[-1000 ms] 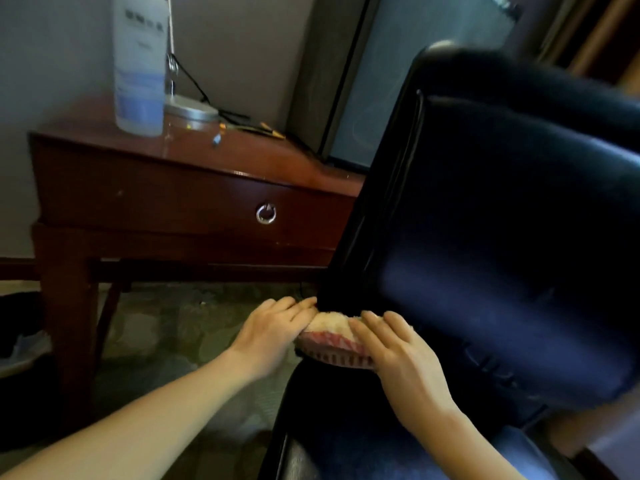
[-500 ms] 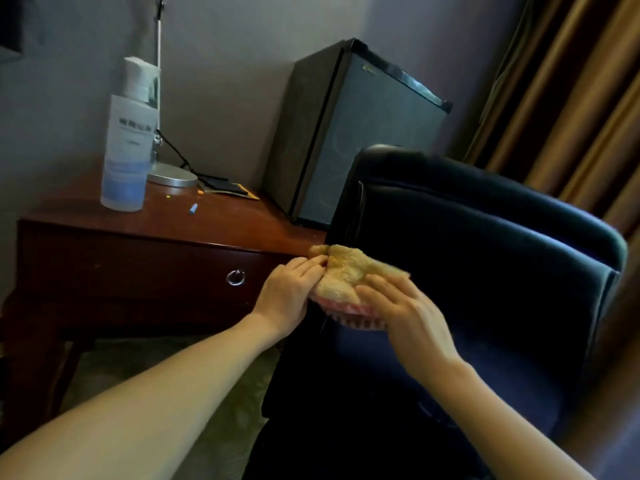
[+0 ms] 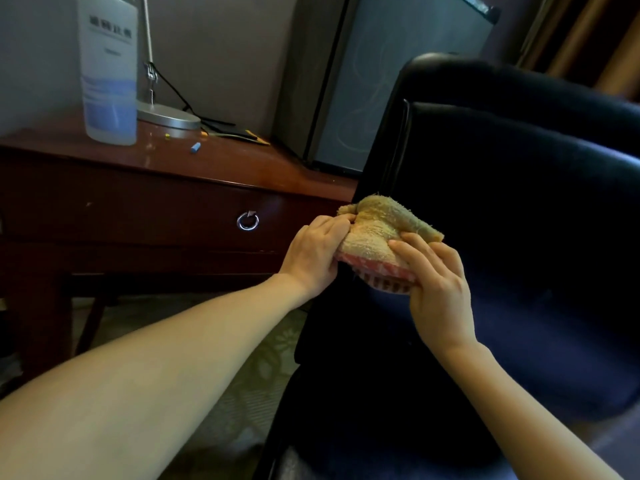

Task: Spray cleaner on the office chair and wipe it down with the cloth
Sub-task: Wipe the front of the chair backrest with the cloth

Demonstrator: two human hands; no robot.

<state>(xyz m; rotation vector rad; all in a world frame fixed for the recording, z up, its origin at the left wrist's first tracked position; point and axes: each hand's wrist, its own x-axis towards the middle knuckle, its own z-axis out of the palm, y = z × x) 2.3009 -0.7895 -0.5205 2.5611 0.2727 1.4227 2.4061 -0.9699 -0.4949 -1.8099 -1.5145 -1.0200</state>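
While you grip the cloth (image 3: pixel 377 230) against the left edge of the chair (image 3: pixel 519 237) backrest, at centre view, note: your left hand (image 3: pixel 315 254) pinches its 9 o'clock corner with curled fingers, and your right hand (image 3: pixel 440 289) wraps its 4 o'clock hem. Recommendation: flatten the bunched cloth, press evenly and wipe in overlapping strokes. The cleaner bottle (image 3: pixel 107 81) stands on the desk (image 3: pixel 194 168) at 10 o'clock.
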